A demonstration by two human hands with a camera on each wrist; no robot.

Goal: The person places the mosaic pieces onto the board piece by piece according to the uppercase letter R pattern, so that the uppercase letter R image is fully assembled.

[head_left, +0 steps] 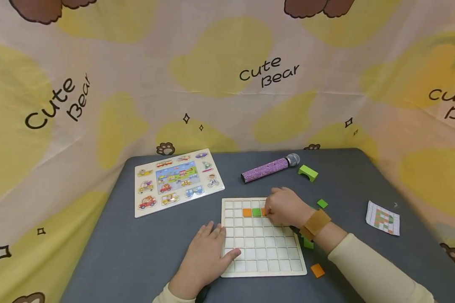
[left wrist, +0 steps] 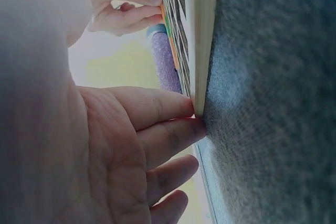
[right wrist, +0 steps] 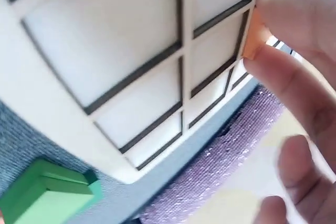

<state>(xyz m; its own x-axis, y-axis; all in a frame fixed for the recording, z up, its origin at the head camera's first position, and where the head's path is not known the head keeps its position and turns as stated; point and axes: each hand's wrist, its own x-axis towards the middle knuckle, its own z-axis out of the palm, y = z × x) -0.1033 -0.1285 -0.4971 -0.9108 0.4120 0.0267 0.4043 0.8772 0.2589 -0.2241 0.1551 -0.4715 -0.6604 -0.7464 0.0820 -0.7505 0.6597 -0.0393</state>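
Note:
A pale wooden grid board [head_left: 265, 276] lies on the dark grey table. An orange square tile [head_left: 247, 212] and a green square tile [head_left: 256, 212] sit side by side in its second row from the far edge. My right hand [head_left: 288, 208] pinches another orange tile [right wrist: 255, 35] between thumb and index finger, at the cell just right of the green one. My left hand [head_left: 206, 254] rests at the board's left edge. In the left wrist view its fingers [left wrist: 170, 137] are extended, with fingertips touching the board's side; the head view shows the thumb lying over the grid.
Beyond the board lie a purple glittery microphone [head_left: 267, 169] and a green arch block [head_left: 308, 172]. A picture puzzle board [head_left: 180, 181] is at the back left. A loose green tile [head_left: 322, 203], orange tile [head_left: 317, 270] and patterned card [head_left: 383, 218] lie to the right.

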